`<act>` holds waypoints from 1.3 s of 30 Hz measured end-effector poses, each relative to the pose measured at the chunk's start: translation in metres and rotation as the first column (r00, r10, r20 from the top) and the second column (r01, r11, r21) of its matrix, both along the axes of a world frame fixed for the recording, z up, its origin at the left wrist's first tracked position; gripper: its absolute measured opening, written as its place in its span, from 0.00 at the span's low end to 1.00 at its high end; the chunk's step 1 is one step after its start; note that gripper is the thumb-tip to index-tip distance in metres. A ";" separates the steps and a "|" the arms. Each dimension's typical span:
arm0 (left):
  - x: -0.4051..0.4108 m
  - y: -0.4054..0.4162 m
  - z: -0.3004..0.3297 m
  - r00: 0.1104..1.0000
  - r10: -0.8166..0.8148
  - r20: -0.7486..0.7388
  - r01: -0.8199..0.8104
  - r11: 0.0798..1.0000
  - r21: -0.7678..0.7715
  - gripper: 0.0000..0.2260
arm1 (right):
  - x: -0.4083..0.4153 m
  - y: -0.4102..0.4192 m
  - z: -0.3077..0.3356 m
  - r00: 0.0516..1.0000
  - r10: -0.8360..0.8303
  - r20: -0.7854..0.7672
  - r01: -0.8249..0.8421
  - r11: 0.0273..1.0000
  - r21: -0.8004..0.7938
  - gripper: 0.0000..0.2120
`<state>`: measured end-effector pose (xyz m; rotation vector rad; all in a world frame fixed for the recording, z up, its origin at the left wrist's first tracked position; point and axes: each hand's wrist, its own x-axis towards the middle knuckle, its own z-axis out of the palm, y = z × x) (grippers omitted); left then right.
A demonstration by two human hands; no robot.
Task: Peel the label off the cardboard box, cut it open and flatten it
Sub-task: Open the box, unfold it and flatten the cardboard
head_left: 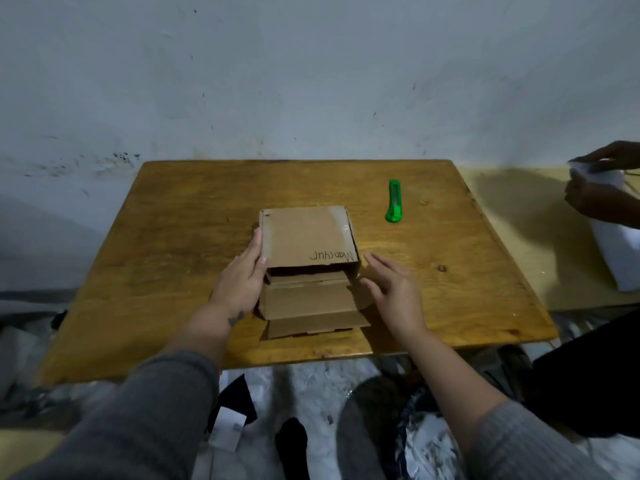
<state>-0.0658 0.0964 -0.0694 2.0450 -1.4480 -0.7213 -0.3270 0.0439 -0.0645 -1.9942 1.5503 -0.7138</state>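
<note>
Brown cardboard box (306, 237) sits at centre of frame on a wooden table (173, 209), its near end open w/ flaps folded out toward the camera; lowest flap lies flat on the tabletop. Handwritten word in black marker on the top panel, near its lower right corner, upside down from this view.

Left hand (242, 278) is just left of the box, fingers straight & together, palm flat against the box's left side, fingertips reaching the top panel's edge. Not gripping, just pressed alongside. Right hand (388, 289) is just right of the box, open w/ fingers spread and lightly curved, pointing up-left toward the box's lower right corner; can't tell if it touches. Holds nothing. Box lies between the two hands.

Green utility knife (394, 201) lies on the table, upper right of the box, well apart from both hands.

Right edge of frame: another person's hands (595, 188) on something white (613, 251).
</note>
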 end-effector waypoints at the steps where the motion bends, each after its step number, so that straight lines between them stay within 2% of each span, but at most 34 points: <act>1: 0.000 0.000 -0.001 1.000 0.003 0.001 -0.003 1.000 -0.005 0.23 | 0.004 -0.004 0.005 0.998 0.029 0.046 -0.029 1.000 -0.006 0.22; 4: 0.001 0.000 -0.005 1.000 0.021 -0.017 -0.021 1.000 -0.010 0.23 | 0.014 -0.016 0.010 0.994 0.074 0.083 -0.072 0.997 -0.024 0.19; 8: 0.000 0.000 -0.003 1.000 0.011 -0.024 -0.011 1.000 0.003 0.22 | 0.019 -0.026 0.009 0.988 0.152 -0.009 -0.153 0.987 -0.043 0.15; 12: 0.001 0.003 0.003 0.997 -0.038 0.068 0.039 0.999 -0.009 0.23 | 0.022 -0.031 0.009 0.993 0.111 -0.045 -0.115 0.990 -0.080 0.14; 20: 0.014 0.000 0.001 0.966 -0.111 0.232 0.116 0.993 -0.008 0.23 | 0.033 -0.045 0.019 0.990 -0.004 0.139 0.022 0.991 -0.132 0.13; 25: 0.006 -0.014 0.010 0.989 -0.032 0.144 0.039 0.998 -0.047 0.23 | 0.036 -0.047 0.020 0.996 -0.011 0.087 0.027 0.984 -0.177 0.14; 28: 0.001 -0.016 0.012 0.991 -0.060 0.117 0.066 0.996 -0.052 0.24 | 0.033 -0.051 0.018 0.997 -0.051 0.064 0.064 0.975 -0.212 0.14; 35: -0.008 -0.015 0.005 0.996 -0.084 0.035 0.085 0.996 -0.027 0.28 | 0.026 -0.047 0.014 0.995 -0.083 0.064 0.092 0.982 -0.164 0.18; 39: -0.008 -0.015 0.005 0.997 -0.078 0.030 0.078 0.997 -0.010 0.28 | 0.021 -0.042 0.013 0.999 -0.022 0.048 0.032 0.974 -0.226 0.16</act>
